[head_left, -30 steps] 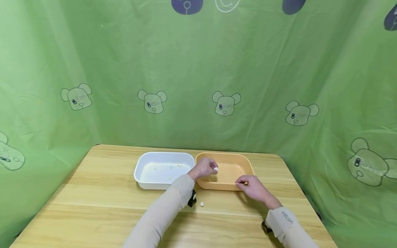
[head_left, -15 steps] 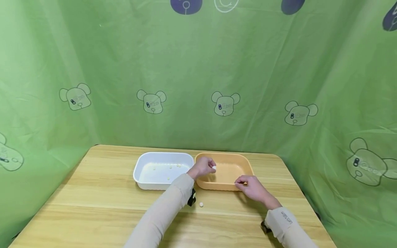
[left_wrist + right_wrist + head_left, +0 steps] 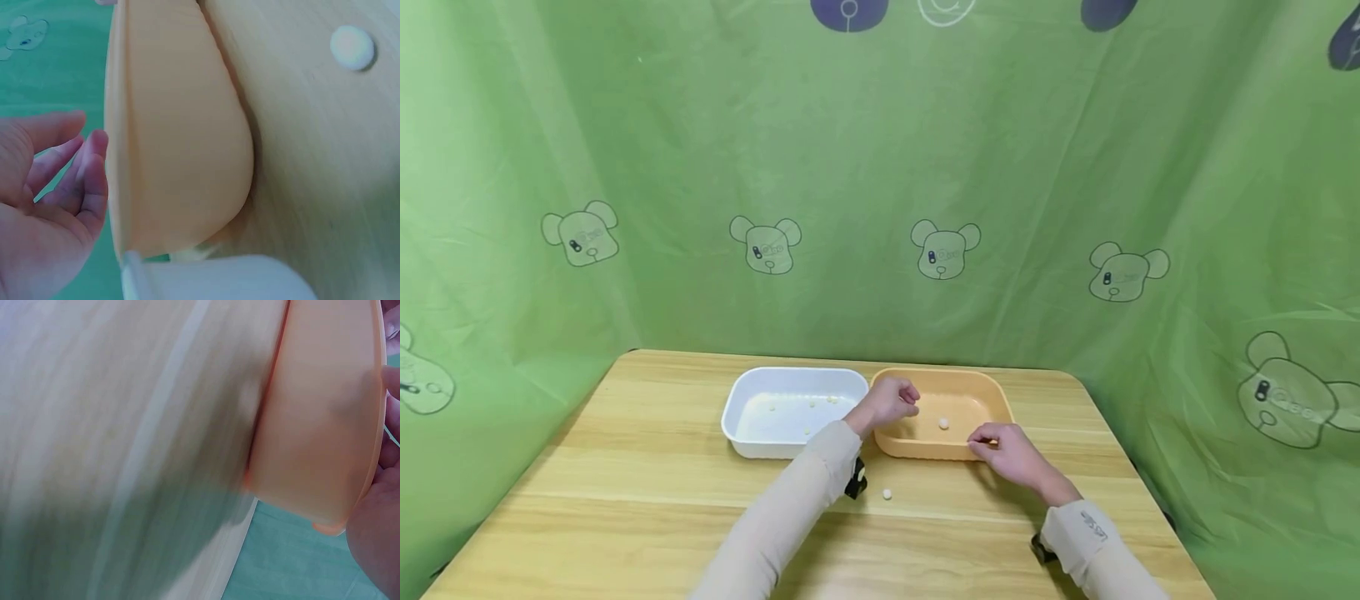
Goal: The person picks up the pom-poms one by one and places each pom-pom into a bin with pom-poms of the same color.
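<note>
My left hand (image 3: 889, 402) is over the left side of the orange tub (image 3: 917, 450), its fingers loosely bent with nothing between them. Thumb and fingertips stand apart in the left wrist view. A small white ball (image 3: 943, 423) shows inside the orange tub, to the right of that hand; whether it touches the bottom I cannot tell. My right hand (image 3: 1011, 454) pinches the tub's front rim near its right corner, thumb on the near side. Another white ball (image 3: 887, 494) lies on the table in front of the tub.
A white tub (image 3: 767, 452) stands against the orange tub's left side, with several small pale yellowish bits on its bottom. Both are on a wooden table (image 3: 625, 467), near its back edge. A green curtain (image 3: 850, 308) hangs behind and at both sides.
Half a second ago my left fingers held the white ball; they have parted, and the ball is now lower and to the right in the orange tub. My right hand stays on the rim.
</note>
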The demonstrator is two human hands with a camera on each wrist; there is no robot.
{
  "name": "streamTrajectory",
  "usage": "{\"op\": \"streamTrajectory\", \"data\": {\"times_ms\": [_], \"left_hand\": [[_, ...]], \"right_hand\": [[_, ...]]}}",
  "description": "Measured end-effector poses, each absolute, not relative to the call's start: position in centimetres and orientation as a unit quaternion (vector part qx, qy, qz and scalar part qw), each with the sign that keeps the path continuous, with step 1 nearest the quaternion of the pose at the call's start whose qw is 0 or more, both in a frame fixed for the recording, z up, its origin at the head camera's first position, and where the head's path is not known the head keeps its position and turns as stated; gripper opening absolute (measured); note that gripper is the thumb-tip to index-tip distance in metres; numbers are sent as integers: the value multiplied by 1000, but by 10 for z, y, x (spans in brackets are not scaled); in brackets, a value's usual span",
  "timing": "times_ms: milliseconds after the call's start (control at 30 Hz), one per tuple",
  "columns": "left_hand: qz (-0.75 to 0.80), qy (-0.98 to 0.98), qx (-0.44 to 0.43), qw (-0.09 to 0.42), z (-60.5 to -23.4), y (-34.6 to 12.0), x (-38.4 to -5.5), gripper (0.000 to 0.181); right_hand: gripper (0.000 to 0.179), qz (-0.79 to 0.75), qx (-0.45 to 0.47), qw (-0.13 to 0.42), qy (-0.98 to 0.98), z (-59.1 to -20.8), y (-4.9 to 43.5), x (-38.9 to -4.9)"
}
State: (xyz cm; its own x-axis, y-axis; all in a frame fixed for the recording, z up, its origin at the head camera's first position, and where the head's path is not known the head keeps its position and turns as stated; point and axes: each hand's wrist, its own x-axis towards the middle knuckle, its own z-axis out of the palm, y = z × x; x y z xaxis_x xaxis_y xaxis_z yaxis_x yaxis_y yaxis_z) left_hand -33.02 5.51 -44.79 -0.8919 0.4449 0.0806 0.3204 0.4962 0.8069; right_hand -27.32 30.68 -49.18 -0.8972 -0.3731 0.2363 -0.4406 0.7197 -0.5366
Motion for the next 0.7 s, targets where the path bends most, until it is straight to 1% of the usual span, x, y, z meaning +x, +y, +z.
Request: {"op": "streamTrajectory", "data": {"times_ms": [267, 533, 700], "left_hand": [[433, 859, 255, 98, -439, 33, -312, 9], [414, 852, 295, 127, -442, 15, -285, 9], [388, 846, 337, 142, -447, 9, -271, 11]], "right_hand": [[8, 298, 218, 61, -927, -491, 306, -273], [8, 297, 218, 60, -927, -492, 305, -274], [7, 300, 215, 60, -928, -493, 306, -273]]}}
